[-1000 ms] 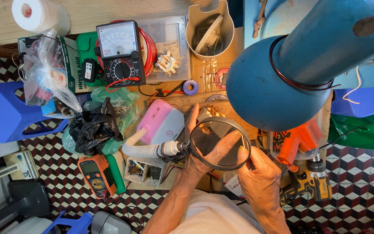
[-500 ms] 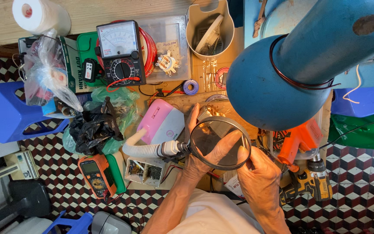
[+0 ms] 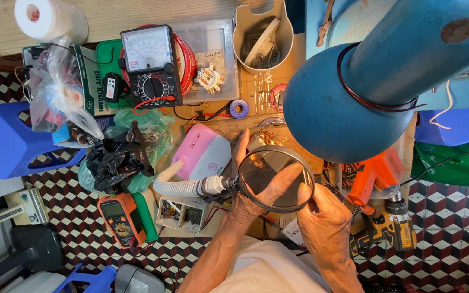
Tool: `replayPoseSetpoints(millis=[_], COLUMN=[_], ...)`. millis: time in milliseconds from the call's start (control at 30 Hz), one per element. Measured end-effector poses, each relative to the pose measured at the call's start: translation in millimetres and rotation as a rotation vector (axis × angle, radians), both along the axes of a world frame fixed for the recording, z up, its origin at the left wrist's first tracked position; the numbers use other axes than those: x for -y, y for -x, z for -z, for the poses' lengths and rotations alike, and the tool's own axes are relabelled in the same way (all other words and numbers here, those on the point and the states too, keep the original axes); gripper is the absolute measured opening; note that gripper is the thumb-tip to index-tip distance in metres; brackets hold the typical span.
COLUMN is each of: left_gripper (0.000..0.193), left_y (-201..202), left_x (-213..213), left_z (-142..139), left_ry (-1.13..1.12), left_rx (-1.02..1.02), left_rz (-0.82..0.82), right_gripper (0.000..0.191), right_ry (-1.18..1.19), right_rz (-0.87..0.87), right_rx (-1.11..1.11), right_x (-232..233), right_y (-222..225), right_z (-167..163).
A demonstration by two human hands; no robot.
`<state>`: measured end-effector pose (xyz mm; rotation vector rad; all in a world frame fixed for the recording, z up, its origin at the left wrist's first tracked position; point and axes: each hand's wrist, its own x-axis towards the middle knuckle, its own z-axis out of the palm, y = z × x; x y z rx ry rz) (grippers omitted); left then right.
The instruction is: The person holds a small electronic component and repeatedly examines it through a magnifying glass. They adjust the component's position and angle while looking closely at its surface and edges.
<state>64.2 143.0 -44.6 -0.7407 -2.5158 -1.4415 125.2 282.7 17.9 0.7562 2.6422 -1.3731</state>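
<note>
While our left hand (image 3: 248, 198) reaches under the round magnifier lens (image 3: 276, 178), fingers spread loose and touching a small part there, we cannot tell what it is. Our right hand (image 3: 324, 220) pinches the lens rim, above the cluttered counter (image 3: 256, 92) beside a pink device (image 3: 202, 152).

Magnifying lens (image 3: 274, 179) blurs whatever, perhaps metal, lies beneath.

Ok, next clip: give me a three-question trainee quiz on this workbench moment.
1. True or false: the magnifying lens on its flexible neck sits over the left hand.
2. Which lies nearest the right hand? A) paper roll B) orange tool C) analog meter
3. What colour is the lamp shade?

Key: 1 true; 2 B; 3 blue.
</note>
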Motion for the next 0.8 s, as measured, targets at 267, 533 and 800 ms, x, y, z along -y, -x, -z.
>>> replayPoseSetpoints(millis=[267, 533, 800], left_gripper=[0.082, 0.073, 0.062], left_y=[-3.0, 0.4, 1.0], left_x=[-1.4, 4.3, 0.4], left_z=[2.8, 0.5, -2.1], left_ry=[-0.05, 0.066, 0.07], left_rx=[0.072, -0.166, -0.025], left_rz=[0.002, 0.009, 0.036], right_gripper=[0.014, 0.016, 0.014], right_ry=[-0.022, 0.164, 0.132], right_rz=[-0.006, 0.158, 0.132], right_rx=[-0.002, 0.139, 0.087], right_x=[-1.4, -1.9, 0.1], right_y=[-2.3, -11.8, -17.2], right_z=[1.5, 6.4, 12.8])
